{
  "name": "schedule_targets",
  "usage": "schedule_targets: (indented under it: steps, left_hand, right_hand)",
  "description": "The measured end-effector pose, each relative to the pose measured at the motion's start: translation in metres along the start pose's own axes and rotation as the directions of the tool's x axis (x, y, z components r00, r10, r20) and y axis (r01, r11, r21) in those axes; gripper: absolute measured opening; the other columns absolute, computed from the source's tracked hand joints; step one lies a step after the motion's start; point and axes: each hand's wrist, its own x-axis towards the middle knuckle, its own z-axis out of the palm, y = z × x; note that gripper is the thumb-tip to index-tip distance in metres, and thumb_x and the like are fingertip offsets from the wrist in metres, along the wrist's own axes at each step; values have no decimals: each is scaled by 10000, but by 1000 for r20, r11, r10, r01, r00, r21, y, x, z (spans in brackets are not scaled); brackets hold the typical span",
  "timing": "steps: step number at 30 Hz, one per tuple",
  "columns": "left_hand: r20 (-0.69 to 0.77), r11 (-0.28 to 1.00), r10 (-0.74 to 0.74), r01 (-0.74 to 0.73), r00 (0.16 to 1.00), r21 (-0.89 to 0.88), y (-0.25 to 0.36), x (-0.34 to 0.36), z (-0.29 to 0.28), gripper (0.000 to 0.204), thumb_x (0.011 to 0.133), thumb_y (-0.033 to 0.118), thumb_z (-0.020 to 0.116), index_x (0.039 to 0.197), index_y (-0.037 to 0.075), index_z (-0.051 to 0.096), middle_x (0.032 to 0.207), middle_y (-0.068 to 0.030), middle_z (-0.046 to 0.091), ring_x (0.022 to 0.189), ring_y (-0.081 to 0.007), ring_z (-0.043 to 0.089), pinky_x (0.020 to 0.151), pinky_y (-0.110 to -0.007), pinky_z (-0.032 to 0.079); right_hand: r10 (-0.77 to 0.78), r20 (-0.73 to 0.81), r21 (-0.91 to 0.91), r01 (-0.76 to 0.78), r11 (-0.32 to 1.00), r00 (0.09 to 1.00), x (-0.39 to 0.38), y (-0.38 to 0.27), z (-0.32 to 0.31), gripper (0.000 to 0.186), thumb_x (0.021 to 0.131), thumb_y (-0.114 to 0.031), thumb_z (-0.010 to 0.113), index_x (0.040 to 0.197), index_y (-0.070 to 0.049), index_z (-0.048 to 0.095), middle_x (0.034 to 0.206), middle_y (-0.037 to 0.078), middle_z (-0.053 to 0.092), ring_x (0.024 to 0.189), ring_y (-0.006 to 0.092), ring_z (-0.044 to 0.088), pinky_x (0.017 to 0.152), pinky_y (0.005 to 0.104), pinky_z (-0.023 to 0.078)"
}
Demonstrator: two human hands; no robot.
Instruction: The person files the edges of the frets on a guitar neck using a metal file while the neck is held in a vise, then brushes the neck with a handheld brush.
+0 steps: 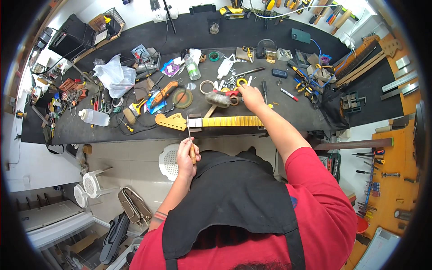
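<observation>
One wooden-handled tool [193, 155] in the left fingers [184, 147]

Bright light | white glare upper right | lines bowing toward edges | corners vignetted black

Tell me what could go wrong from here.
The left hand holds a wooden-handled tool whose thin shaft appears across the guitar neck by the headstock; a slip might scratch the wood. The right hand is close to loose small parts and could scatter them. The neck lies near the bench's front edge, so a bump might push it off.
</observation>
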Motion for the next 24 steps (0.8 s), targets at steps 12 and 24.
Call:
schedule_targets:
  steps: [12,24]
  left_hand:
    - [282,703,-150,-98,948,705,-19,24,64,251,963,145,816,1127,0,694,895,-15,688,849,-111,623,790,-291,532]
    - [119,441,-243,0,963,897,-39,12,151,248,911,90,809,1103,49,658,865,14,607,813,-95,561,744,-306,506]
  right_hand:
    - [-574,55,414,505,758,817,-133,-93,-52,216,974,-248,710,1115,-84,706,1069,127,754,1177,324,696,1107,523,465]
    - [-332,318,368,207,906,888,-190,112,-37,191,1010,-207,593,1087,-68,697,953,215,775,950,454,748,820,532,585]
